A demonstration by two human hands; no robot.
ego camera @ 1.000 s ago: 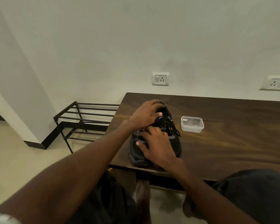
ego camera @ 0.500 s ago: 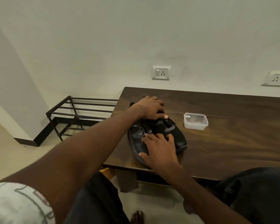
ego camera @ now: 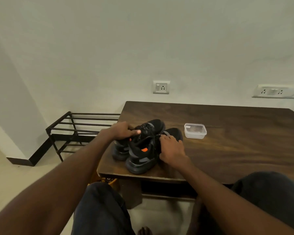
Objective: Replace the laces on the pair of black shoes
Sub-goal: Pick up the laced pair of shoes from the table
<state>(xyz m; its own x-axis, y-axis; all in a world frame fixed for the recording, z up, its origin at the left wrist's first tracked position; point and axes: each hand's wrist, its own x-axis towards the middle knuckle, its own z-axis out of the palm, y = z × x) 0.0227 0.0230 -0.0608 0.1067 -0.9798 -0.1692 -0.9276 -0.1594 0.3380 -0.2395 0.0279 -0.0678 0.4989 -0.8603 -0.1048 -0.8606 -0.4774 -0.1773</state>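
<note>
Two black shoes stand side by side, heels toward me, near the front left corner of the dark wooden table (ego camera: 236, 150). The left shoe (ego camera: 153, 128) is farther back; the right shoe (ego camera: 143, 156) has an orange tab on its heel collar. My left hand (ego camera: 122, 131) grips the collar of the left shoe, thumb lying across its top. My right hand (ego camera: 172, 149) rests against the right shoe's outer side, its fingers curled at the black laces (ego camera: 157, 136). I cannot tell whether the fingers pinch a lace.
A small clear lidded plastic box (ego camera: 195, 130) sits on the table right of the shoes. A black metal shoe rack (ego camera: 78, 131) stands on the floor to the left by the wall. My knees are below the table's front edge.
The shoes went from lying pressed together under both hands to standing upright side by side. My left hand moved to the left shoe's collar, my right hand to the right shoe's laces.
</note>
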